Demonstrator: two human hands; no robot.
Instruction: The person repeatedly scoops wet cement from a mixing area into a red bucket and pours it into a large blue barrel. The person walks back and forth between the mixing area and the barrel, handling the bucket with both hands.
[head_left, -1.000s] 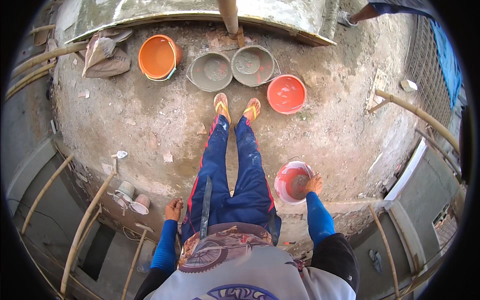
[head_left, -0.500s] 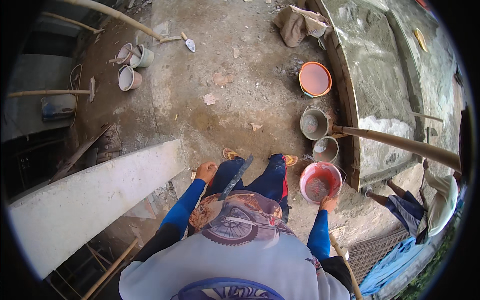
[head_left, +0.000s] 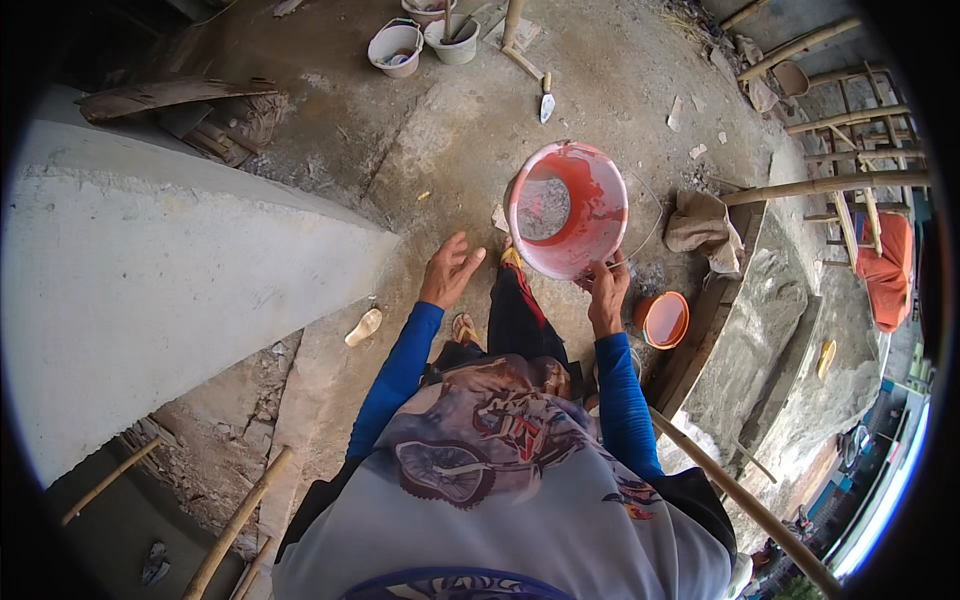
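Note:
My right hand (head_left: pixel 607 292) is closed on the near rim of a red bucket (head_left: pixel 597 215), lifted off the ground in front of me. Its inside is smeared whitish, with grey residue at the bottom, and its thin wire handle hangs out to the right. Left of the bucket, my left hand (head_left: pixel 450 272) is held in the air with its fingers apart and nothing in it. Below and to the right of the red bucket stands an orange bucket (head_left: pixel 664 320) of cloudy liquid on the ground.
A thick concrete beam (head_left: pixel 200 270) runs along my left. Ahead lie a trowel (head_left: pixel 547 103) and several pale buckets (head_left: pixel 397 50). A brown sack (head_left: pixel 702 230) sits beside the board-edged concrete slab (head_left: pixel 775 330) on my right. Bamboo poles (head_left: pixel 820 187) cross the right side.
The red bucket has come up off the ground in my right hand and swung forward. My left hand has risen and opened out. The view has turned toward the right.

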